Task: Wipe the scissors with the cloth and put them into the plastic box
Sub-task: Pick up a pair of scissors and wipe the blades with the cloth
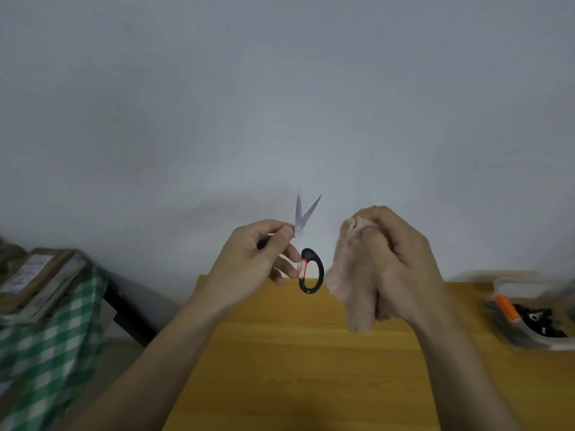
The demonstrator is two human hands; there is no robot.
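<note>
My left hand (255,253) holds the scissors (306,244) upright above the far edge of the wooden table (280,353), thumb and fingers pinching them near the pivot and handle. The two blades are spread apart and point up; a black handle loop with red trim hangs below. To the right, my right hand (395,259) grips a bunched beige cloth (351,275), a short gap away from the scissors. The plastic box (535,318) sits on the table at the far right, blurred, with dark items and an orange-handled tool inside.
A green-and-white checked cloth (46,346) covers a surface at the left, with a stack of flat cardboard packages (34,278) on top. A plain grey wall stands behind the table.
</note>
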